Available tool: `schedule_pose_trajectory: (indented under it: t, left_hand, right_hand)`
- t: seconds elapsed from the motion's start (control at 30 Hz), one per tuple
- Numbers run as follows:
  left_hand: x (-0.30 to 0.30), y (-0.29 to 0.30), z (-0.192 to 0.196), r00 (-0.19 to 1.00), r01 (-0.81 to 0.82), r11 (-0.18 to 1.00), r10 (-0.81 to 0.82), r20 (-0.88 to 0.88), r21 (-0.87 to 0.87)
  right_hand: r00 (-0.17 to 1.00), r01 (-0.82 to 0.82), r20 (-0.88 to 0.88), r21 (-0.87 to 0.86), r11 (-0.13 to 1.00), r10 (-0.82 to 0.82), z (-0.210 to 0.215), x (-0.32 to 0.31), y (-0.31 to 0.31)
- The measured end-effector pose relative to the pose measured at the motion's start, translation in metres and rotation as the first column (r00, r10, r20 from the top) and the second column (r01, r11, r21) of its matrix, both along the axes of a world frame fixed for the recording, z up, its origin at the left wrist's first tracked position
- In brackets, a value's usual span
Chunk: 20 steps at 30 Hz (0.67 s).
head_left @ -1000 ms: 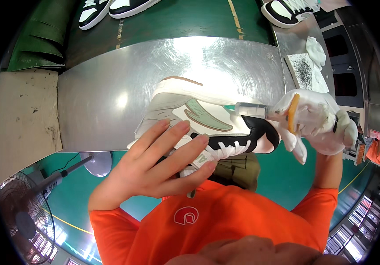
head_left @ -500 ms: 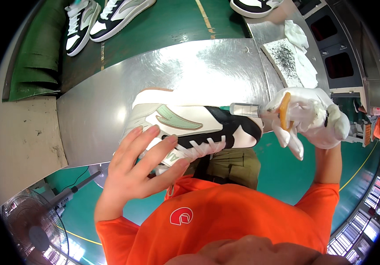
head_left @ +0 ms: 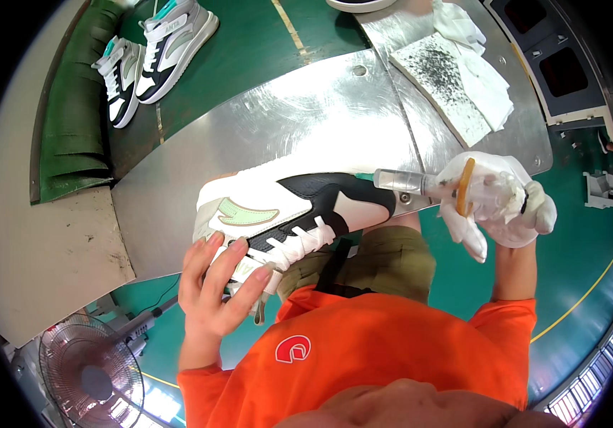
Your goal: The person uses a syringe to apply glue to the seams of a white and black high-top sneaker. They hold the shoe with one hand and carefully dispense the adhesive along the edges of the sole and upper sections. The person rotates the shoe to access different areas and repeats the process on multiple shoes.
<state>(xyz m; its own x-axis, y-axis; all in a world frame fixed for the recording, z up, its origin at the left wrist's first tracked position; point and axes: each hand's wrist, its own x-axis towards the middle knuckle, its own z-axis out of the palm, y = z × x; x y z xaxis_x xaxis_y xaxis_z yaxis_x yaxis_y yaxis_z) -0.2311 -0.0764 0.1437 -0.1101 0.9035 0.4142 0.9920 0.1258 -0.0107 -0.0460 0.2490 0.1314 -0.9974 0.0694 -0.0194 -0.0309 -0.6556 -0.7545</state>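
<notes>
A white, black and pale green sneaker (head_left: 299, 207) lies on its side over the metal bench, its toe to the right and its laces toward me. My bare left hand (head_left: 222, 278) grips it round the collar and tongue, thumb and fingers on the strap. In my white-gloved right hand (head_left: 499, 203) is a clear syringe (head_left: 410, 182) with an orange flange and a green tip. The tip meets or nearly meets the edge between the shoe's upper and sole; glare there hides the exact contact.
Finished-looking sneakers (head_left: 174, 53) stand on the green belt (head_left: 242, 50) at the far left. A black-speckled white pad (head_left: 449, 82) and crumpled white cloth (head_left: 484, 93) lie at the back right of the metal bench (head_left: 178, 178). A fan (head_left: 92, 378) stands at the lower left.
The view has shifted and turned. The sneaker has slid left relative to the syringe and tilts more, so the tip now lies nearer its toe. Both hands keep their holds.
</notes>
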Motion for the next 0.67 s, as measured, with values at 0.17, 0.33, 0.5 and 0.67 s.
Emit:
schedule_pose_trajectory:
  t: [0.17,0.33,0.5,0.67]
  left_hand:
    - [0.016,0.008,-0.004,0.999,-0.029,0.999,0.03,-0.034,0.017]
    - [0.029,0.018,0.001,0.996,-0.068,0.998,0.068,-0.066,-0.006]
    - [0.035,0.02,0.007,0.991,-0.107,0.991,0.1,-0.084,-0.077]
    - [0.037,0.026,0.013,0.986,-0.161,0.98,0.153,-0.069,-0.118]
  right_hand:
    - [0.994,0.022,-0.1,-0.122,0.992,-0.034,-0.026,0.015,0.007]
    - [0.981,0.182,-0.036,-0.153,0.971,-0.19,-0.046,0.03,0.003]
    - [0.974,0.194,-0.073,-0.218,0.956,-0.214,-0.064,0.037,-0.006]
    - [0.977,0.18,-0.079,-0.19,0.965,-0.198,-0.08,0.042,-0.013]
